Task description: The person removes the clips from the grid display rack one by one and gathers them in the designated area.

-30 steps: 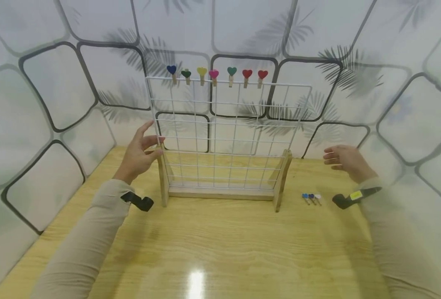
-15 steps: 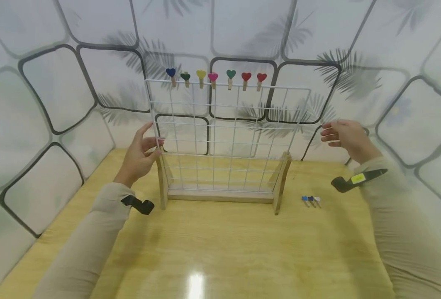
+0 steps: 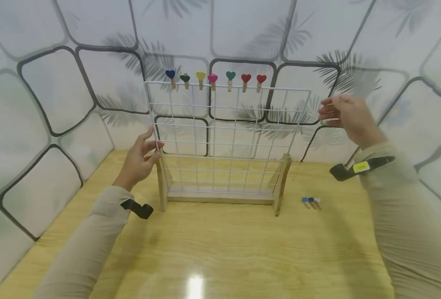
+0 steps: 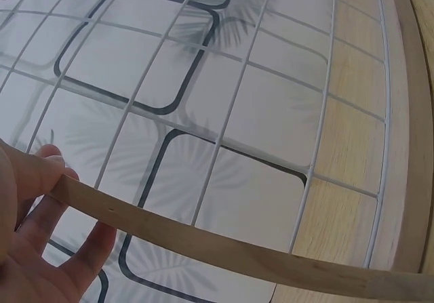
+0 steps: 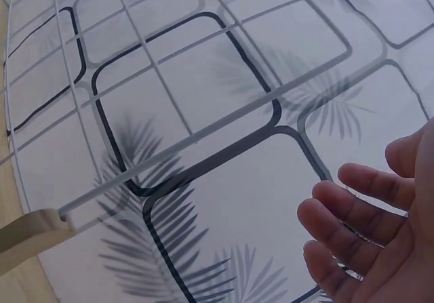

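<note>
A white wire grid rack (image 3: 220, 199) on a wooden stand stands upright on the table. My left hand (image 3: 134, 164) holds its left side at the top of the wooden upright; in the left wrist view the thumb lies at the end of that wooden upright (image 4: 203, 240), with fingers below it. To the right of the grid my right hand (image 3: 349, 116) hangs in the air, fingers spread and nothing held, apart from the wire in the right wrist view. Along the top wire sit several heart clothespins, including a blue clothespin (image 3: 170, 74), a yellow clothespin (image 3: 201, 76) and a red clothespin (image 3: 261, 78).
Three small heart clothespins (image 3: 311, 201), light blue, dark blue and white, lie on the wooden table (image 3: 220, 245) right of the stand. A patterned wall covering (image 3: 250, 33) rises behind and at both sides.
My right hand has risen from near table level to about the grid's upper half, beside its right edge. The left hand keeps its hold on the rack, and the clothespins stay put.
</note>
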Tool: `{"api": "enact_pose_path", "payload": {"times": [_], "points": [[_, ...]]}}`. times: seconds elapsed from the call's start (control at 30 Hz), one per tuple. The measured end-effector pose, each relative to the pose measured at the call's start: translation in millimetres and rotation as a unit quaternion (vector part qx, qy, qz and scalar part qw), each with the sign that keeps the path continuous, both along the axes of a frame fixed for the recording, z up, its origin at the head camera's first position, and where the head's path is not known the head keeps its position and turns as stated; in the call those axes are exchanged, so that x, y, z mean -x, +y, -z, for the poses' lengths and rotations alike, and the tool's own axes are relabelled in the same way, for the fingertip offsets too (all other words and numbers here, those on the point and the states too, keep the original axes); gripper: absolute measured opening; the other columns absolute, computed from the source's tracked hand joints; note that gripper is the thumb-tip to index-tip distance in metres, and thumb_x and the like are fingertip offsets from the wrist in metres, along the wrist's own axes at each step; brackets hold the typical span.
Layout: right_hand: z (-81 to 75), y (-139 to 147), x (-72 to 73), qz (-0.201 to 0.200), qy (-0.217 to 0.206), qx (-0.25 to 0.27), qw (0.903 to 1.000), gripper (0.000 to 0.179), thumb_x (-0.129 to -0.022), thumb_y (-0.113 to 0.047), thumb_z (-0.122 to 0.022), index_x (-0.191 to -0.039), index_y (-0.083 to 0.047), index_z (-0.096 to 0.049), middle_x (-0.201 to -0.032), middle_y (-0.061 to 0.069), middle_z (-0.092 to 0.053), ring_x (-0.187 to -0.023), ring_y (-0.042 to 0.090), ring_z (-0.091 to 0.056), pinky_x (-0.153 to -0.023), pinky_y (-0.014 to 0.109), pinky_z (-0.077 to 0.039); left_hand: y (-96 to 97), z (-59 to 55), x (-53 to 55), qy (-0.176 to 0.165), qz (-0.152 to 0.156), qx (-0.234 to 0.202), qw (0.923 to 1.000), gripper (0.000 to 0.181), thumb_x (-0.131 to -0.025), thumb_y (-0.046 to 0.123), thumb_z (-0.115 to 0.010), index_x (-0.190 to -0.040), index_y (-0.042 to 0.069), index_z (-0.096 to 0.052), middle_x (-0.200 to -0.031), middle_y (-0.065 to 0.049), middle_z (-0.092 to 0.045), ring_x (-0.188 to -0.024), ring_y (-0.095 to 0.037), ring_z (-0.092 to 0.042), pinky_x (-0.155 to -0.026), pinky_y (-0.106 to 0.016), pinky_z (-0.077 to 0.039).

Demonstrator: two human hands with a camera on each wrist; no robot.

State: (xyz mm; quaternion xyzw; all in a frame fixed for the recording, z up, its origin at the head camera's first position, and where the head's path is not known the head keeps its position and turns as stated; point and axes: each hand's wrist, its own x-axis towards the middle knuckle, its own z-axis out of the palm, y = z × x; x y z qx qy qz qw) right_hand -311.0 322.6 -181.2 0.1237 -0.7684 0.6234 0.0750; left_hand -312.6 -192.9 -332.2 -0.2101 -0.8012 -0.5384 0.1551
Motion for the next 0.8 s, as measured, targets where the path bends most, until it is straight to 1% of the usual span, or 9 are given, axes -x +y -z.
{"api": "enact_pose_path", "payload": {"times": [0.2, 0.33, 0.43, 0.6, 0.7, 0.8], "points": [[-17.6, -11.8, -3.5, -0.001, 0.006, 0.030, 0.9995, 0.024, -0.103, -0.024, -0.048, -0.101, -0.006, -0.063, -0.089, 0.004, -0.067, -0.080, 0.014, -0.067, -0.068, 0.020, -0.054, 0.3, -0.5, -3.3, -0.001, -0.001, 0.005, 1.0000, 0.070, -0.097, -0.005, -0.052, -0.155, 0.010, -0.016, -0.129, -0.025, -0.055, -0.132, -0.036, -0.042, -0.102, -0.057, -0.038], [-25.7, -21.3, -5.6, 0.012, 0.022, 0.038, 0.9990, 0.022, -0.102, -0.022, -0.051, -0.098, -0.007, -0.066, -0.086, 0.004, -0.068, -0.077, 0.014, -0.067, -0.066, 0.020, -0.054, 0.8, -1.3, -4.8, 0.001, 0.001, 0.002, 1.0000, 0.068, -0.096, -0.005, -0.052, -0.154, 0.006, -0.018, -0.129, -0.027, -0.055, -0.132, -0.037, -0.042, -0.102, -0.058, -0.036], [-32.0, -28.0, -7.7, 0.019, 0.034, 0.031, 0.9988, 0.023, -0.102, -0.022, -0.050, -0.097, -0.007, -0.067, -0.085, 0.004, -0.068, -0.076, 0.014, -0.067, -0.065, 0.020, -0.053, 1.8, -2.5, -5.9, -0.003, 0.003, -0.003, 1.0000, 0.069, -0.096, -0.005, -0.052, -0.155, 0.007, -0.017, -0.130, -0.027, -0.054, -0.133, -0.037, -0.041, -0.103, -0.058, -0.036], [-42.8, -40.3, -10.8, 0.005, 0.038, 0.022, 0.9990, 0.024, -0.102, -0.020, -0.050, -0.098, -0.005, -0.066, -0.087, 0.006, -0.067, -0.076, 0.015, -0.067, -0.065, 0.020, -0.054, 2.0, -3.0, -5.9, 0.001, 0.000, 0.000, 1.0000, 0.070, -0.096, -0.005, -0.052, -0.155, 0.008, -0.017, -0.130, -0.028, -0.053, -0.133, -0.038, -0.040, -0.102, -0.058, -0.037], [-47.4, -47.9, -11.8, -0.005, 0.033, 0.034, 0.9989, 0.023, -0.102, -0.018, -0.050, -0.096, -0.004, -0.067, -0.086, 0.006, -0.067, -0.074, 0.016, -0.067, -0.063, 0.021, -0.054, 2.2, -2.2, -6.3, 0.009, -0.004, 0.004, 0.9999, 0.069, -0.096, -0.005, -0.053, -0.155, 0.007, -0.018, -0.130, -0.027, -0.054, -0.133, -0.038, -0.040, -0.101, -0.058, -0.037], [-50.5, -53.8, -13.0, -0.003, 0.031, 0.042, 0.9987, 0.023, -0.102, -0.017, -0.050, -0.094, -0.005, -0.068, -0.085, 0.006, -0.068, -0.072, 0.015, -0.066, -0.062, 0.021, -0.053, 2.2, -0.1, -6.3, 0.011, -0.008, 0.010, 0.9999, 0.069, -0.096, -0.005, -0.053, -0.154, 0.007, -0.018, -0.129, -0.026, -0.055, -0.132, -0.038, -0.042, -0.101, -0.057, -0.038]]}}
